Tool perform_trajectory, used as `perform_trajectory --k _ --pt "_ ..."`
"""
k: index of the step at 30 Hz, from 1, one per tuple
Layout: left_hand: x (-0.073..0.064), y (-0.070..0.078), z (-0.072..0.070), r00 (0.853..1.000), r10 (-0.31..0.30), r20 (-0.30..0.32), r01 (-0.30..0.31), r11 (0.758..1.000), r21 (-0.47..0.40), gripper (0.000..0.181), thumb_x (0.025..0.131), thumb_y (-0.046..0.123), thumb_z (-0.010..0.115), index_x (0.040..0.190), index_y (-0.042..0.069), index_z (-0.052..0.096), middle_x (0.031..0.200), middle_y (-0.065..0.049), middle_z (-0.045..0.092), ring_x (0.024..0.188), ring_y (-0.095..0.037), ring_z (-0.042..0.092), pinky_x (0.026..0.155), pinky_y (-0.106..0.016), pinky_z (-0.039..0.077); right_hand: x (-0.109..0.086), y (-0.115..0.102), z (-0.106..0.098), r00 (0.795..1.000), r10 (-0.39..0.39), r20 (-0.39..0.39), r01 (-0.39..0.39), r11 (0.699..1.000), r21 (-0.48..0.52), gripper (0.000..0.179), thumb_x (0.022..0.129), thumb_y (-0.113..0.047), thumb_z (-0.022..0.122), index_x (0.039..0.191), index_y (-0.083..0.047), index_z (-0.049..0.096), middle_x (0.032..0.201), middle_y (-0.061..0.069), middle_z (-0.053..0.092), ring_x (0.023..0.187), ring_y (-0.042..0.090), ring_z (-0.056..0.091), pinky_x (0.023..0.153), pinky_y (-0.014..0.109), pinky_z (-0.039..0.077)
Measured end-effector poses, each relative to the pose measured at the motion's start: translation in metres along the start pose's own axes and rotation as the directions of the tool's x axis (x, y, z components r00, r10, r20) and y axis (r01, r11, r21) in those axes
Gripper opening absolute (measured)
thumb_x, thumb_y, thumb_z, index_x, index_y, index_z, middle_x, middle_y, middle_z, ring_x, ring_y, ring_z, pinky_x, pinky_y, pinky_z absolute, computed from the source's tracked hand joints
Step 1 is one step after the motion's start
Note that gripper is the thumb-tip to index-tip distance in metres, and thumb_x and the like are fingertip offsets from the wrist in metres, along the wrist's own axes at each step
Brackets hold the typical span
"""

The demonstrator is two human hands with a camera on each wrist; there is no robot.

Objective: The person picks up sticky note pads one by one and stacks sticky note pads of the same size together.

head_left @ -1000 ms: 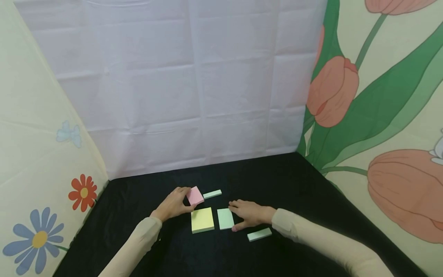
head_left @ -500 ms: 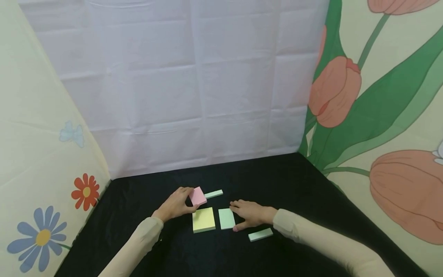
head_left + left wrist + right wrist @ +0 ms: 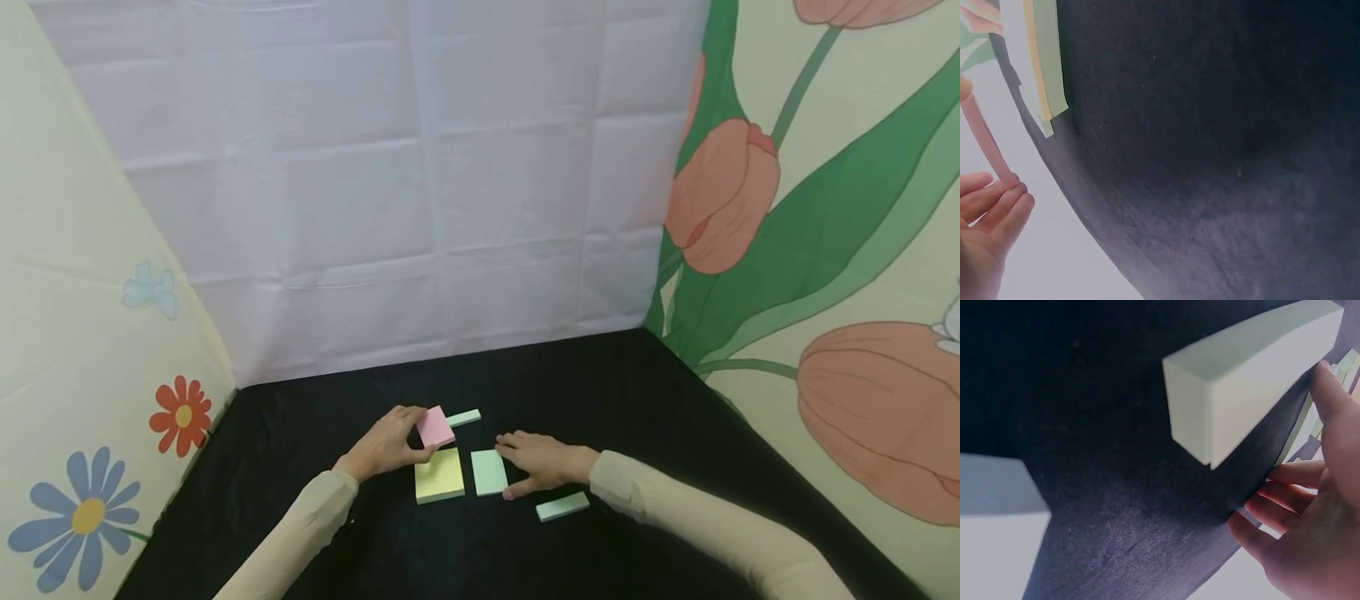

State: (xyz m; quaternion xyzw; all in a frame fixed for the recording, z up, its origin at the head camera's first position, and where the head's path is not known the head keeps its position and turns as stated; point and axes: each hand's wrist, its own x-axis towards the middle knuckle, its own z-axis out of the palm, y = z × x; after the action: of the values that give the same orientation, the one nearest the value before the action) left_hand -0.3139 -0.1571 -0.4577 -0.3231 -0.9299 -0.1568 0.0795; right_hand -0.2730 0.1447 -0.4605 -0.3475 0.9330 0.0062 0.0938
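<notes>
My left hand (image 3: 386,442) pinches a pink sticky note pad (image 3: 435,427) between thumb and fingers, tilted over the far edge of a yellow sticky note pad (image 3: 439,479). In the left wrist view the pink pad (image 3: 985,137) shows edge-on, held at the fingertips. To the right of the yellow pad, a narrow gap apart, lies a mint green sticky note pad (image 3: 489,473). My right hand (image 3: 546,462) holds that green pad at its right side, fingers at the far corner and thumb at the near one.
A narrow pale green block (image 3: 465,418) lies behind the pink pad, partly covered by it. Another narrow green block (image 3: 562,507) lies below my right wrist. Black cloth (image 3: 570,383) covers the table, with a white sheet (image 3: 510,208) hanging behind it.
My left hand has shifted slightly right with the pink pad, which now overlaps more of the narrow block behind it. The right hand stays at the green pad.
</notes>
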Motion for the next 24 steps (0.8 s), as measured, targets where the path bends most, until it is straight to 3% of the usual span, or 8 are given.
perform_trajectory --k 14,24 --pt "0.0 0.006 0.003 0.999 0.05 -0.008 -0.05 0.999 -0.017 0.066 0.086 0.044 0.072 0.133 0.0 0.058 0.13 -0.014 0.061 0.115 -0.026 0.055 0.099 -0.043 0.045 0.002 0.0 0.0 1.0 0.02 0.005 -0.02 1.0 0.009 0.082 0.09 -0.061 0.061 0.148 -0.005 0.044 0.153 0.014 0.04 0.137 0.03 0.041 0.107 0.046 0.037" --pt "-0.002 0.013 0.004 0.999 0.038 0.014 -0.037 0.997 -0.065 0.068 0.087 0.047 0.071 0.136 0.002 0.056 0.132 -0.013 0.059 0.115 -0.025 0.054 0.097 -0.044 0.047 0.002 0.003 0.004 1.0 0.011 -0.002 -0.011 1.0 0.014 0.082 0.09 -0.061 0.061 0.148 -0.005 0.044 0.153 0.013 0.04 0.136 0.028 0.042 0.106 0.045 0.039"
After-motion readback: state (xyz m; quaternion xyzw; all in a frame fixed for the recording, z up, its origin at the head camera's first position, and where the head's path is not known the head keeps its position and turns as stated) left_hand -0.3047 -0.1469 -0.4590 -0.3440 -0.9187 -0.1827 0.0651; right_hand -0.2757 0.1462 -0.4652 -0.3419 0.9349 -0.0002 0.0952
